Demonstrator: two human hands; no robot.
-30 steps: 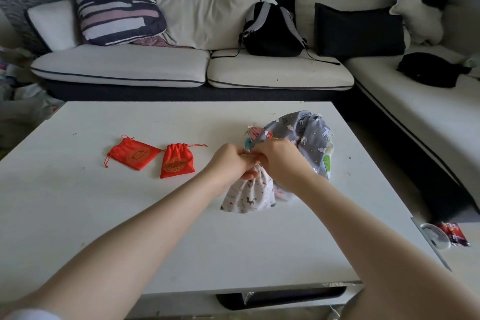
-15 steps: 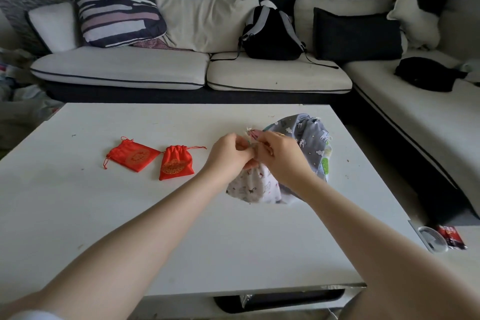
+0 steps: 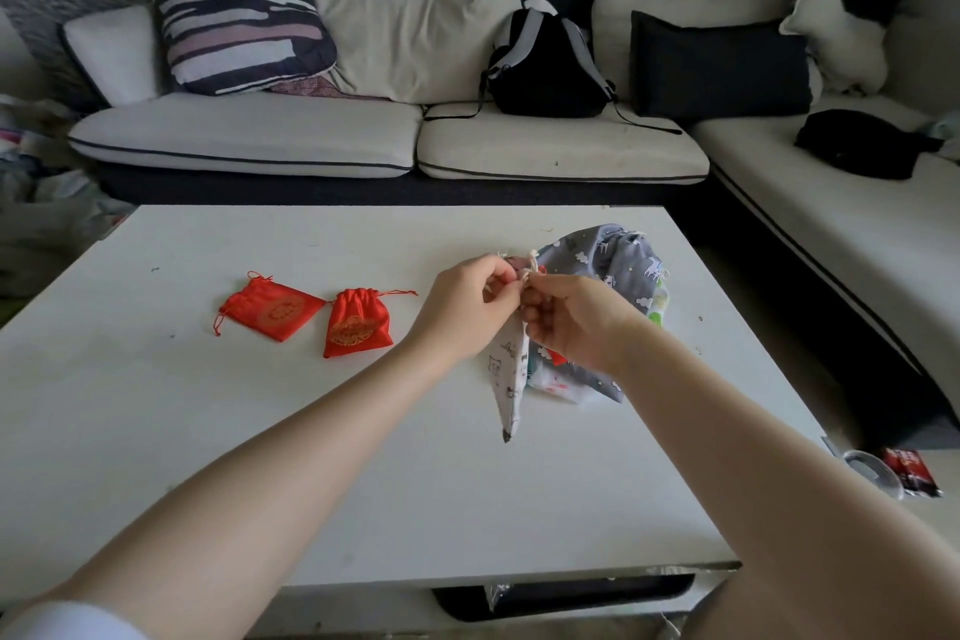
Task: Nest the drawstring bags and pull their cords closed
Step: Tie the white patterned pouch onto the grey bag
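I count two red bags on the table. I see one white bag and one gray bag. I see two hands, one backpack and five pillows.

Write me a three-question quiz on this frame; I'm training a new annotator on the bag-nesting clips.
1. True or false: both red pouches lie untouched on the table.
2. Which bag do the left hand and right hand hold up? A white printed bag; B grey printed bag; C backpack.
3. Fill in: the grey bag lies to the ___ of the hands.

Key: 1 true; 2 A; 3 right.
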